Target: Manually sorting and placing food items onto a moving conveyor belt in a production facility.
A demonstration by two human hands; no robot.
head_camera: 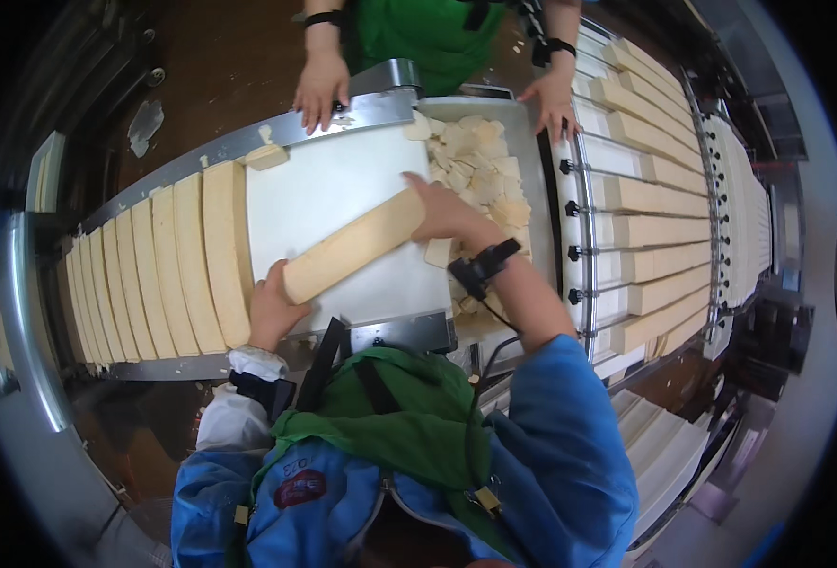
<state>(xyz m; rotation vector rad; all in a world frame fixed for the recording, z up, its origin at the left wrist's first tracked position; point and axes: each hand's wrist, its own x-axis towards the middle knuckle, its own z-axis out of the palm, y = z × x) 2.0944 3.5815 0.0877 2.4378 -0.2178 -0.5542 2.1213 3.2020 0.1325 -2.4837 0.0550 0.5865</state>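
Observation:
Between my two hands is a long pale dough-like block point(354, 245), held aslant over a white conveyor belt point(340, 167). My left hand point(275, 305) grips its near left end, and my right hand point(443, 209) grips the far right end. To the left, several similar blocks point(187, 263) stand side by side across the belt, the closest one just beside my left hand. Under and beyond my right wrist, a metal tray point(532, 170) holds a heap of thin pale slices point(475, 160).
Across the belt a co-worker in a green apron rests one hand point(322, 89) on the metal side rail point(368, 110); the other hand point(554, 106) is by a second conveyor. That conveyor carries several blocks point(663, 231) between guide rods with black knobs point(572, 209). White trays point(656, 447) lie lower right.

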